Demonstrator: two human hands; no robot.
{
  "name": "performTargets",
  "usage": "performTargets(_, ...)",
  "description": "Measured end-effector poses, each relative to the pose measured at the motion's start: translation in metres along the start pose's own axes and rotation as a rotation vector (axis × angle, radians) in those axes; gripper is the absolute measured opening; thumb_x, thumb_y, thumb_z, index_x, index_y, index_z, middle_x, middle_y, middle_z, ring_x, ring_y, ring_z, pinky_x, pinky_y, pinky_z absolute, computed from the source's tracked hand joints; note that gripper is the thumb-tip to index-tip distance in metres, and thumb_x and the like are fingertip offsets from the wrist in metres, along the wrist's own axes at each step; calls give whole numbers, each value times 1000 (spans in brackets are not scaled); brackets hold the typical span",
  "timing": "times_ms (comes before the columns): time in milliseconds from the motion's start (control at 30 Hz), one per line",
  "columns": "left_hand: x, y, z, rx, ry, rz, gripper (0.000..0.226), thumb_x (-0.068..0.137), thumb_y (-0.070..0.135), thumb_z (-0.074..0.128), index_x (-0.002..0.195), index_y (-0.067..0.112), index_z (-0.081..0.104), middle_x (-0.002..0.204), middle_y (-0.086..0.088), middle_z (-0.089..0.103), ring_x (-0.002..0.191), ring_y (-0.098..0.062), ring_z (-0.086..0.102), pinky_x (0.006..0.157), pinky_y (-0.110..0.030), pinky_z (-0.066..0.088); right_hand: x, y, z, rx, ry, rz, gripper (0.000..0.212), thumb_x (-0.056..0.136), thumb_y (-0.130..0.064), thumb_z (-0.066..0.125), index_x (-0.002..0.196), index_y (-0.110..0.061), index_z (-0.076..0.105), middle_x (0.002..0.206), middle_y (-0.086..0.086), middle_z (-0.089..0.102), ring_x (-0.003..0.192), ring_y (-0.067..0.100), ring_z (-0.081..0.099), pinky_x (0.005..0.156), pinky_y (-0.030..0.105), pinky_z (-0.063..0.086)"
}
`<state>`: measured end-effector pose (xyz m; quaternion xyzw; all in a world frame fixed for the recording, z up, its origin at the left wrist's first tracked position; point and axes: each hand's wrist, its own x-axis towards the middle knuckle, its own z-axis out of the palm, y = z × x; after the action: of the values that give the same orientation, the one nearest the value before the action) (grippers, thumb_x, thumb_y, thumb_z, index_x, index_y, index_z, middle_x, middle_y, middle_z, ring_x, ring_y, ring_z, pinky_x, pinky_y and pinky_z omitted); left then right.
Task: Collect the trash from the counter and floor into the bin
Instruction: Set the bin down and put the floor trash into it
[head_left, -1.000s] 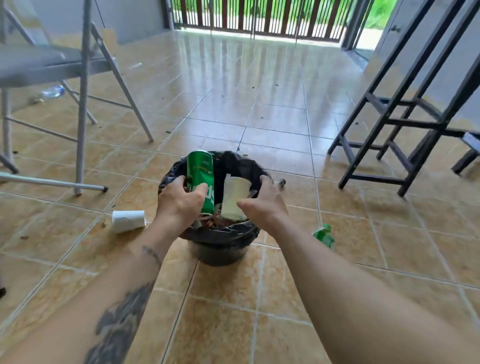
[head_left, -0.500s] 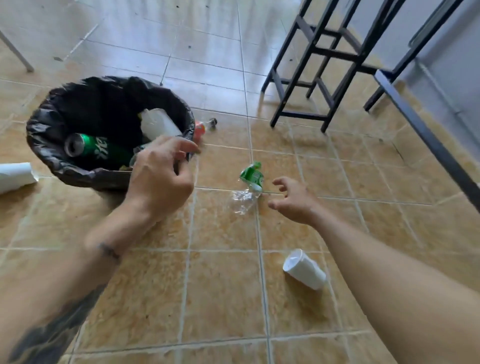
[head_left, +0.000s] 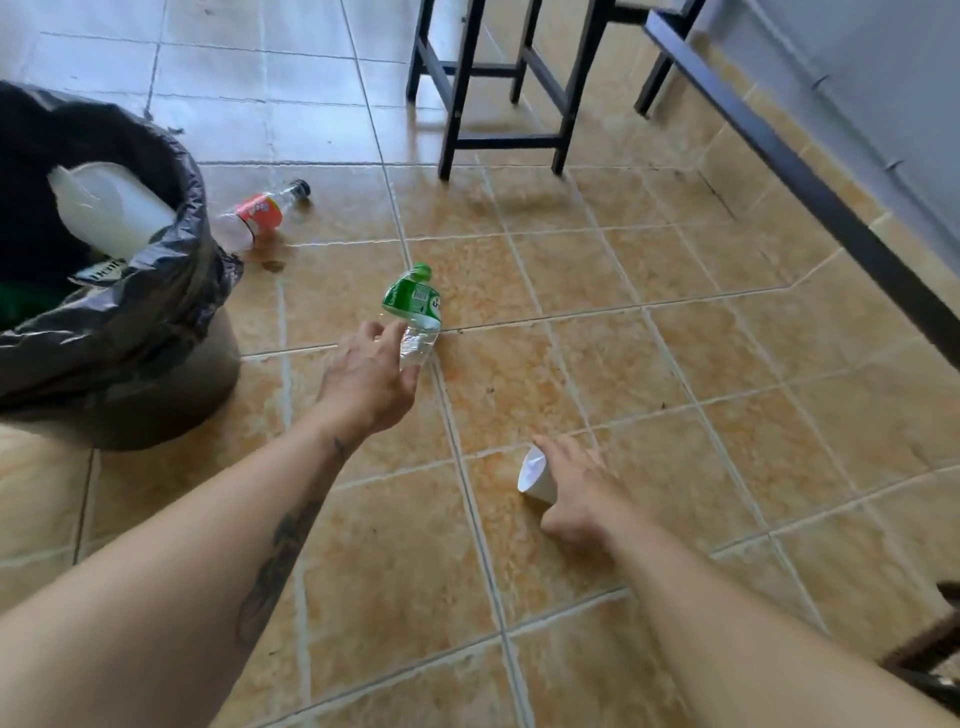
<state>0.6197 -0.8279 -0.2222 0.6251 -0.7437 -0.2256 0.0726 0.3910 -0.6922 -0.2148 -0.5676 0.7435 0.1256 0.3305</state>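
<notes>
The bin (head_left: 156, 405), lined with a black bag, stands at the left with a white jug (head_left: 111, 210) leaning inside it. A crushed clear bottle with a green label (head_left: 415, 312) lies on the tiled floor. My left hand (head_left: 371, 376) is at its clear end, fingers curling around it. A white paper cup (head_left: 535, 475) lies on its side nearer me. My right hand (head_left: 576, 493) is over it, thumb and fingers closing on its sides. A second clear bottle with a red label (head_left: 257, 215) lies beside the bin.
Black stool legs (head_left: 498, 93) stand on the floor at the top centre. A dark rail (head_left: 810, 197) slants along the grey wall on the right. A dark object (head_left: 935, 649) pokes in at the bottom right corner.
The view swung right and down from the bin. My left hand left the bin and reached the green-label bottle. My right hand dropped back from that bottle onto the white cup.
</notes>
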Motion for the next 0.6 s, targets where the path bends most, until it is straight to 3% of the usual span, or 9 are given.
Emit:
performTargets(100,16,-3,22,62,-72,39,58,98,38,48,153,32,30,153,-7,34,136,-33,38,108,-45,34,1,11,16,-90,126,-26,78,78,-19,53,149,-33,25,145,-3,36,136,27,32,110,42,33)
performTargets(233,32,-27,37,262,-139,103,61,96,39,47,153,33,28,158,-9,31,142,-32,30,114,-46,29,4,11,32,-55,223,-71,58,80,-21,49,135,-31,36,132,1,42,124,29,44,102,42,38)
performTargets(300,33,-33,39,250,-128,103,58,92,42,49,147,31,36,150,-9,40,137,-33,37,110,-45,33,3,8,34,34,262,-92,61,77,-24,47,137,-30,36,130,1,44,119,30,47,98,41,40)
performTargets(367,29,-30,41,199,-67,92,48,88,48,54,129,23,51,132,-9,51,124,-33,46,101,-45,40,3,4,34,120,320,-121,68,74,-27,46,141,-28,36,130,0,46,115,31,50,95,41,42)
performTargets(467,20,-23,46,192,-27,39,45,86,53,60,109,14,55,119,-10,48,113,-33,48,90,-45,45,6,-7,30,197,388,-154,72,75,-29,52,145,-24,34,130,0,49,112,31,53,91,39,43)
performTargets(600,5,-26,52,91,-9,-80,46,80,40,71,113,16,50,122,-10,39,113,-35,46,91,-46,47,9,-22,22,260,449,-204,72,77,-24,62,144,-21,38,134,2,50,117,28,54,94,37,42)
